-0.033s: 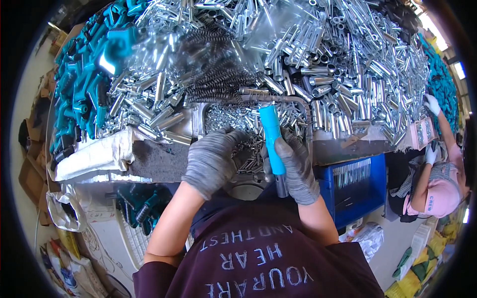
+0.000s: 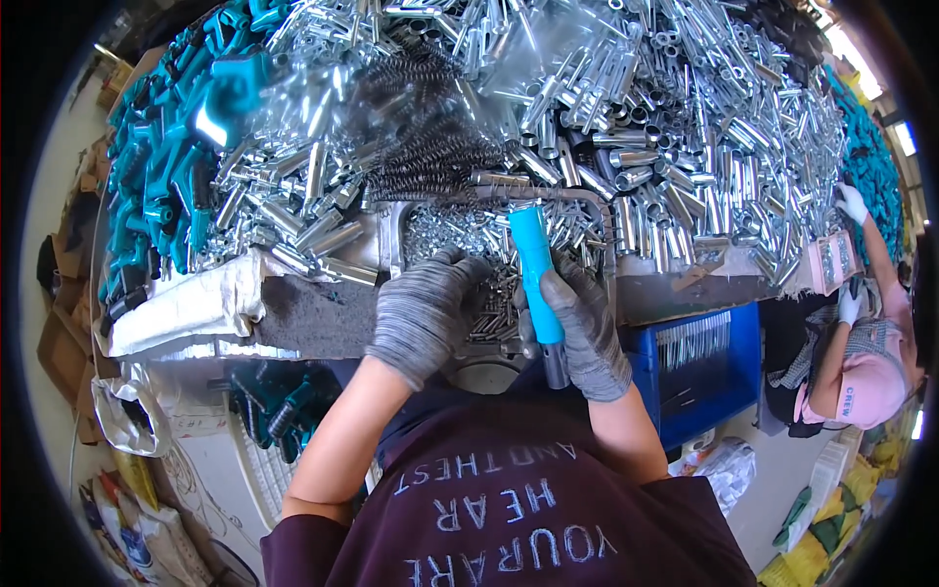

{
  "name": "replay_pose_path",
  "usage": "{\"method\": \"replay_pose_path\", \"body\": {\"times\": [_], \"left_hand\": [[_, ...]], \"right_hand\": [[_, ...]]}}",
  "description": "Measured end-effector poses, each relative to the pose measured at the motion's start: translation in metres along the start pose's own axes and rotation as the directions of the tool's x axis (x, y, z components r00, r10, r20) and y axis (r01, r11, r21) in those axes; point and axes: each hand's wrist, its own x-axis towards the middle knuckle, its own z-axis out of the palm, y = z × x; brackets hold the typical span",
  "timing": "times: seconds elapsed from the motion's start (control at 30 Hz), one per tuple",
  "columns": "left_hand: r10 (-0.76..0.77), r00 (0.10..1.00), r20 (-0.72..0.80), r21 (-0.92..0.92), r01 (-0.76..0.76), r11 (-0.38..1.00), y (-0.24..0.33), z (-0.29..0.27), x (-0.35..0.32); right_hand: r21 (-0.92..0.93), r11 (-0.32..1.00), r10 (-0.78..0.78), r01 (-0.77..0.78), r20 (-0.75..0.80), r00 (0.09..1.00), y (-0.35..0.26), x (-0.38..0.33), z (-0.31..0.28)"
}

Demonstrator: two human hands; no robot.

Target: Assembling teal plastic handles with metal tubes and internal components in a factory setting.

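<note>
My right hand [image 2: 587, 328], in a grey knit glove, is wrapped round a turquoise plastic handle [image 2: 533, 256] with a dark tip at its lower end. The handle stands tilted over the near part of a metal tray [image 2: 396, 235]. My left hand [image 2: 423, 311], gloved alike, is beside it at the tray's left near edge. Its fingers are curled together, and what they may pinch is hidden. Small silvery pins and bits [image 2: 445, 233] fill the tray. Dark coil springs [image 2: 430, 166] are heaped just behind it.
Shiny metal tubes [image 2: 636, 157] cover the bench behind the tray. Teal plastic handles [image 2: 161, 186] are piled at the left. A blue crate [image 2: 699, 391] with metal rods stands below the bench on the right. A co-worker in a pink cap [image 2: 871, 391] works at the far right.
My left hand has shifted slightly to the right, closer to the handle. My right hand keeps its hold on the handle, almost unmoved.
</note>
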Motion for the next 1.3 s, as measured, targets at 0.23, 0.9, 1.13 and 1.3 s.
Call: {"method": "replay_pose_path", "body": {"times": [0.23, 0.9, 1.13, 1.3], "left_hand": [[0.025, 0.990, -0.141, -0.012, -0.027, 1.000, -0.004, 0.003, 0.000], [-0.128, 0.990, 0.057, -0.859, 0.114, 0.499, 0.010, -0.024, -0.003], [0.140, 0.953, 0.268, -0.963, 0.268, 0.025, 0.012, -0.038, -0.004], [0.129, 0.965, 0.228, -0.973, 0.229, 0.009, 0.010, -0.025, -0.006]], "right_hand": [[0.297, 0.933, 0.174, -0.203, 0.121, 0.977, 0.001, 0.005, -0.009], [0.473, 0.838, 0.130, -0.272, 0.310, 0.942, 0.009, 0.000, 0.005], [0.428, 0.874, 0.137, -0.228, 0.233, 0.963, 0.014, -0.016, -0.011], [0.622, 0.713, 0.007, -0.322, 0.453, 0.891, 0.004, -0.026, 0.022]]}}
